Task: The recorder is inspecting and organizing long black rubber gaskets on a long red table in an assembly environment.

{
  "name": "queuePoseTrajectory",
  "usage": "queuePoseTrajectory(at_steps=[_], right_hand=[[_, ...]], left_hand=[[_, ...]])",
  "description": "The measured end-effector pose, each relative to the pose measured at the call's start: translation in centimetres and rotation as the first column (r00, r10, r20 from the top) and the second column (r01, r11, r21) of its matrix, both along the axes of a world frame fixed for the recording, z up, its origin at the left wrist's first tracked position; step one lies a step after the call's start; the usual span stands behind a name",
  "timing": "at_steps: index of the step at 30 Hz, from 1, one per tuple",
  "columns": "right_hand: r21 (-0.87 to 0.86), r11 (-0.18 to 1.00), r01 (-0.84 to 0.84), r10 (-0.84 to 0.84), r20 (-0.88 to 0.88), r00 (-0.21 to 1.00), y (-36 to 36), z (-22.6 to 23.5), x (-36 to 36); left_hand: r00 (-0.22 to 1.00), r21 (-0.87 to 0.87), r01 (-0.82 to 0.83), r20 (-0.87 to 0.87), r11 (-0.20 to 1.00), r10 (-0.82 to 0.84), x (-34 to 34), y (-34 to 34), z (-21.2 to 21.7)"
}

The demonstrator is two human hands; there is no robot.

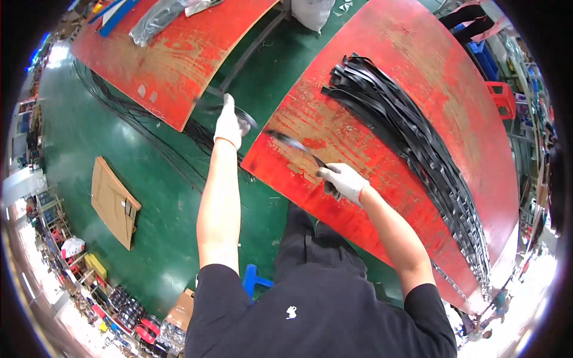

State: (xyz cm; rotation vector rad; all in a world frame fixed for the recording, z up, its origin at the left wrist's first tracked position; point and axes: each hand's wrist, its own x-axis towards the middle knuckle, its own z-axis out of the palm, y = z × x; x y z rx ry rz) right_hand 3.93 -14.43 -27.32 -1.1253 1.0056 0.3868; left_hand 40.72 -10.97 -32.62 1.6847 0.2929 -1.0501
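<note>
In the head view, two white-gloved hands are seen. One end of one black strip (295, 143) is pinched between the fingers of the right hand (341, 182), and the strip is held over the right tabletop (382, 42). At the left hand (228, 126), near the gap between the two red tabletops, one blurred dark length (246, 117) is seen; whether it is gripped by those fingers, or joined to the strip, cannot be told. On the right tabletop one long heap of black strips (394, 113) is laid, too overlapped to be counted. On the left tabletop (173, 65) a clear plastic bag (155, 22) is laid. One cardboard piece (113, 206) is set on the green floor (155, 227).
</note>
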Motion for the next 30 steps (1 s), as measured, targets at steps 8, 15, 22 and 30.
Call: queuePoseTrajectory(at_steps=[8,15,22,30], right_hand=[[0.507,0.844,0.173,-0.229,0.051,0.972,0.4,-2.0,-2.0],[0.533,0.829,0.17,-0.176,-0.04,0.984,1.0,-1.5,-9.5],[0.518,0.83,0.208,-0.135,-0.176,0.975,1.5,-1.4,-17.4],[0.441,0.885,0.147,-0.04,-0.243,0.969,1.6,-1.6,-18.6]], left_hand=[[0.707,-0.573,0.028,-0.567,0.819,-0.422,-20.0,9.9,-1.1],[0.887,-0.549,-0.067,-0.416,0.833,-0.202,-20.4,6.7,-4.8],[0.896,-0.563,-0.152,-0.426,0.812,-0.128,-16.0,4.4,-7.0],[0.987,-0.415,0.112,-0.058,0.903,-0.149,-12.0,5.1,-6.7]])
